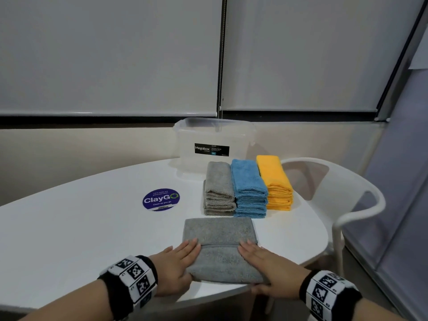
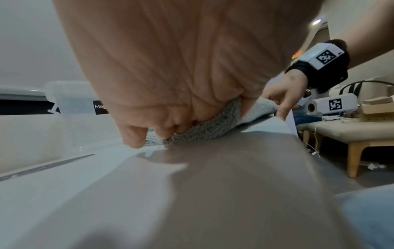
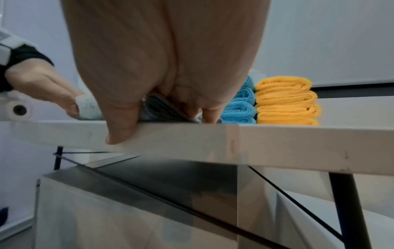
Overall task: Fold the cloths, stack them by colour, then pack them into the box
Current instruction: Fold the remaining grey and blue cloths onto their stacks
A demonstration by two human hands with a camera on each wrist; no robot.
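A grey cloth [image 1: 220, 230] lies at the near edge of the white table [image 1: 81, 228], its near half folded over to a crease across the middle. My left hand [image 1: 178, 260] lies flat on the fold's left end and my right hand [image 1: 264, 260] on its right end, fingers straight and pressing down. In the right wrist view the right thumb hangs over the table edge [image 3: 277, 144]. Behind the cloth stand three folded stacks: grey [image 1: 218, 191], blue [image 1: 250, 188] and yellow [image 1: 276, 181]. The clear plastic box [image 1: 213, 144] stands open behind them.
A round purple sticker [image 1: 161, 199] sits on the table left of the stacks. A white chair [image 1: 347, 205] stands against the table's right side. The wall and blinds are close behind the box.
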